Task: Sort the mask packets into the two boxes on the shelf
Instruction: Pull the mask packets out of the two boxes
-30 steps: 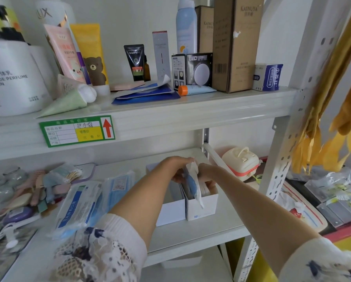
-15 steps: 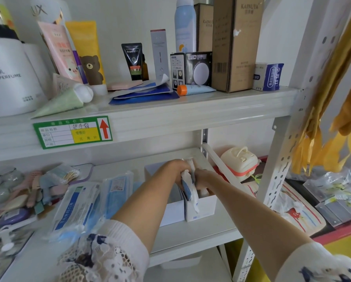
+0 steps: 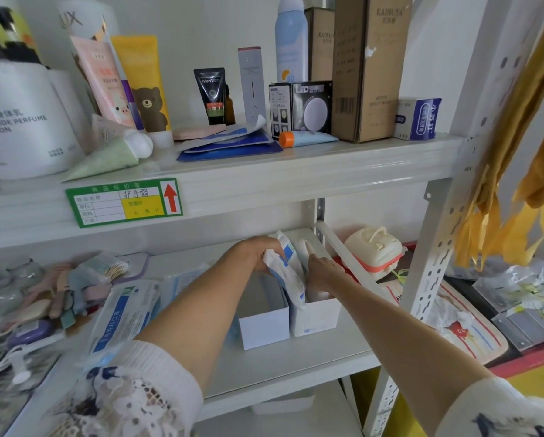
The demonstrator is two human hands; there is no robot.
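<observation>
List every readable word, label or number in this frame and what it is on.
"PERFUME LOTION": large white lotion pouch
"UX": white bottle
"Men": black tube
"KAINUYA": tall brown carton
"LED": black square box
Green shelf tag: handwriting unclear.
Mask packet print: blurred.

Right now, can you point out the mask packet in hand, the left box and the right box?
mask packet (image 3: pixel 288 272): head view, middle of its blue and white face.
left box (image 3: pixel 264 328): head view, bare white front wall.
right box (image 3: pixel 318 316): head view, white front wall below the rim.
</observation>
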